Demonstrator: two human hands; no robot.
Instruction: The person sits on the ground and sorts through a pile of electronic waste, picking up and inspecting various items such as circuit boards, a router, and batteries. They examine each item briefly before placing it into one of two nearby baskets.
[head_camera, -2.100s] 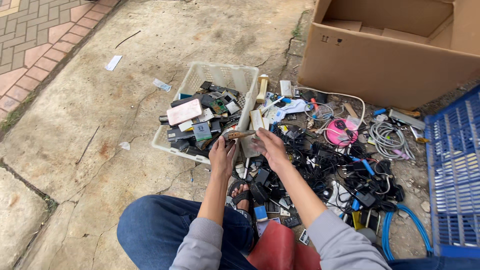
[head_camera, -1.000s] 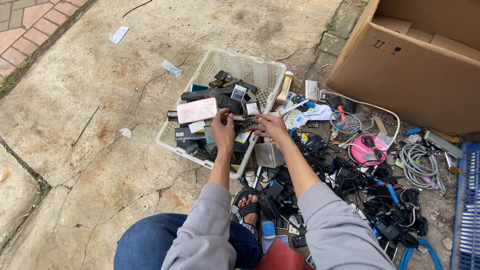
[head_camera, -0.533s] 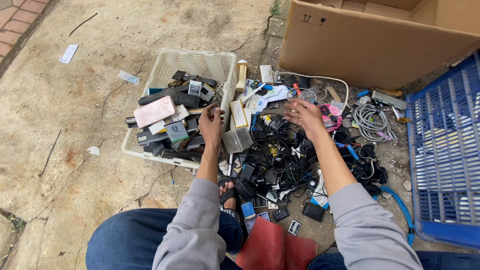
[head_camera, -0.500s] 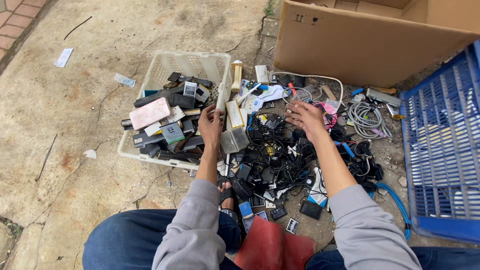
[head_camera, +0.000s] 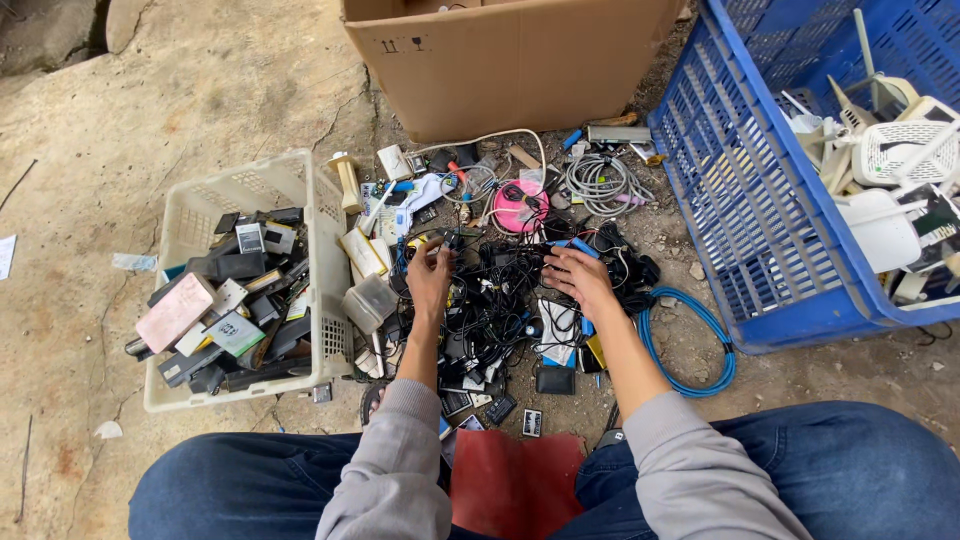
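My left hand (head_camera: 430, 280) rests on a heap of black cables and chargers (head_camera: 495, 300) on the ground, its fingertips curled into the tangle near a small yellow-trimmed piece. My right hand (head_camera: 578, 280) lies palm down on the same heap, fingers spread, next to a blue-tipped item; whether it grips anything I cannot tell. To the left stands a whitish plastic basket (head_camera: 330, 225) holding several old phones, batteries and a pink flat device (head_camera: 175, 312).
A cardboard box (head_camera: 510, 60) stands behind the heap. A blue plastic crate (head_camera: 745, 210) with white routers is at right. A pink round gadget (head_camera: 522, 207), a grey cable coil (head_camera: 600, 182) and a blue cable loop (head_camera: 690, 345) lie around. A red cloth (head_camera: 515, 485) sits between my knees.
My left hand has left the basket's rim and moved right onto the cable heap. The right hand stayed on the heap. The view swung right, showing the blue crate's contents.
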